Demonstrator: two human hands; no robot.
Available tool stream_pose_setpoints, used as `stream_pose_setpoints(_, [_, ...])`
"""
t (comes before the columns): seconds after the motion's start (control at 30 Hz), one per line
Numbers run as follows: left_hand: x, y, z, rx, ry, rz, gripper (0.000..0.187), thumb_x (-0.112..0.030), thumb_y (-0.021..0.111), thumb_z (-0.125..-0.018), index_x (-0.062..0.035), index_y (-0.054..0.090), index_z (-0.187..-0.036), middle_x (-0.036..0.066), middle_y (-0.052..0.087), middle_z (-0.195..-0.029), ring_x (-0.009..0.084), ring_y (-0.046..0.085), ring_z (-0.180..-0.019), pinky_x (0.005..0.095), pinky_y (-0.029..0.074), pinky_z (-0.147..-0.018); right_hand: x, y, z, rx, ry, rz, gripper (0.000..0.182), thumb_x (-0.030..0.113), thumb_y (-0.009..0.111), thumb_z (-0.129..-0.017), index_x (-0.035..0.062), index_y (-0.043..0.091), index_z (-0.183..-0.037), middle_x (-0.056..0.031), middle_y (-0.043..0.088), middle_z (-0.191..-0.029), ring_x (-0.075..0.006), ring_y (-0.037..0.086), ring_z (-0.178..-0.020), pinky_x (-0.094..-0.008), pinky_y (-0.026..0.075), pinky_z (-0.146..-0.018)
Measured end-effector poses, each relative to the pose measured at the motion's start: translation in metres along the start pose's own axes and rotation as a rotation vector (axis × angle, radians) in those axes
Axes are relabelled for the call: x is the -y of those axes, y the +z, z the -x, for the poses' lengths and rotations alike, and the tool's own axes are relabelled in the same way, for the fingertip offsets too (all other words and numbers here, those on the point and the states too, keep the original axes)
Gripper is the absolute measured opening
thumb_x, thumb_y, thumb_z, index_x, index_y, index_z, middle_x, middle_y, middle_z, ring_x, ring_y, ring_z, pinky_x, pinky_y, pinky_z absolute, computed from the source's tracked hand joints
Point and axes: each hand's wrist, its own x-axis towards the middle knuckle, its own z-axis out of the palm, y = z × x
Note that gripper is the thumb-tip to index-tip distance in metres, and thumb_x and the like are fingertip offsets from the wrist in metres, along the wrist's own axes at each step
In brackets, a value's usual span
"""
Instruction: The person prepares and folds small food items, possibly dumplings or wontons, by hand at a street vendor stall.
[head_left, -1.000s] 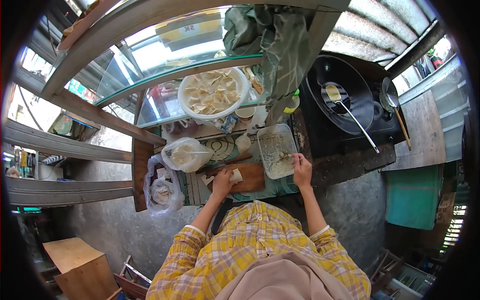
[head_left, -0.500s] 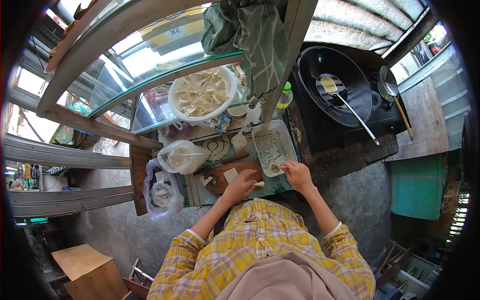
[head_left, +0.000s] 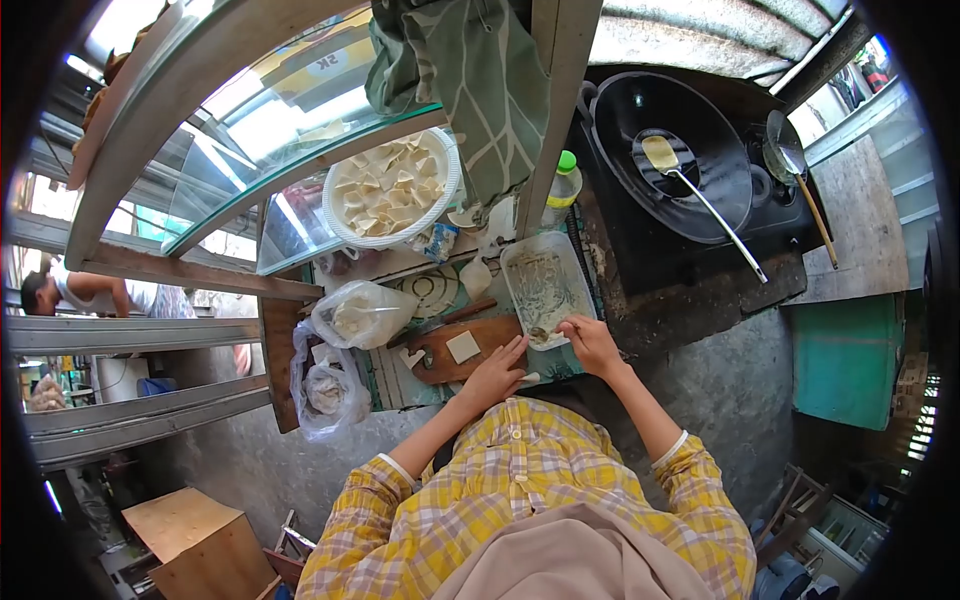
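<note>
Filling dumpling wrappers looks like the step in hand. Nearest, the left hand [head_left: 493, 375] rests open, fingers spread, on the wooden board [head_left: 452, 352]; a square wrapper [head_left: 463, 347] lies just beyond its fingertips. Beside it, the right hand [head_left: 592, 342] pinches something small, too small to identify, at the near rim of the filling tray [head_left: 515, 262]. Next probably calls for placing filling on the wrapper. Farther off: a bowl of wrappers [head_left: 391, 188].
</note>
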Motion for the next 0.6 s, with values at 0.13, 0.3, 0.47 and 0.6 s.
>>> stream_pose_setpoints(0.13, [-0.004, 0.001, -0.002, -0.009, -0.005, -0.001, 0.012, -0.010, 0.066, -0.071, 0.0002, 0.063, -0.077, 0.024, 0.031, -0.139, 0.0375, 0.036, -0.126, 0.0433, 0.036, -0.098, -0.004, 0.001, -0.003, -0.009, 0.074, -0.108, 0.034, 0.025, 0.044, -0.095, -0.0016, 0.060, -0.082, -0.0118, 0.060, -0.073, -0.0227, 0.058, -0.066, -0.0303, 0.045, -0.062])
stream_pose_setpoints(0.3, [-0.006, 0.002, -0.001, 0.006, -0.018, -0.036, 0.012, -0.011, 0.066, -0.071, -0.0005, 0.062, -0.076, 0.021, 0.028, -0.142, 0.0365, 0.034, -0.128, 0.0464, 0.037, -0.098, -0.017, 0.001, -0.001, -0.063, 0.180, -0.275, 0.041, 0.031, 0.042, -0.096, -0.0009, 0.060, -0.078, -0.0083, 0.056, -0.065, -0.0170, 0.054, -0.058, -0.0281, 0.042, -0.056])
stream_pose_setpoints(0.47, [-0.007, 0.009, 0.002, -0.005, -0.041, -0.057, 0.013, -0.012, 0.066, -0.073, -0.0006, 0.061, -0.075, 0.019, 0.026, -0.143, 0.0357, 0.032, -0.129, 0.0490, 0.037, -0.098, -0.042, -0.012, 0.002, -0.098, 0.297, -0.545, 0.045, 0.034, 0.042, -0.096, -0.0003, 0.061, -0.076, -0.0011, 0.054, -0.062, -0.0053, 0.044, -0.052, -0.0202, 0.034, -0.049])
stream_pose_setpoints(0.6, [-0.010, 0.007, 0.001, -0.018, -0.043, -0.059, 0.013, -0.013, 0.066, -0.074, -0.0007, 0.061, -0.074, 0.019, 0.026, -0.143, 0.0358, 0.032, -0.129, 0.0486, 0.038, -0.098, -0.058, -0.023, 0.006, -0.146, 0.366, -0.660, 0.048, 0.038, 0.038, -0.097, 0.0017, 0.061, -0.076, 0.0003, 0.054, -0.063, -0.0044, 0.044, -0.052, -0.0189, 0.034, -0.049])
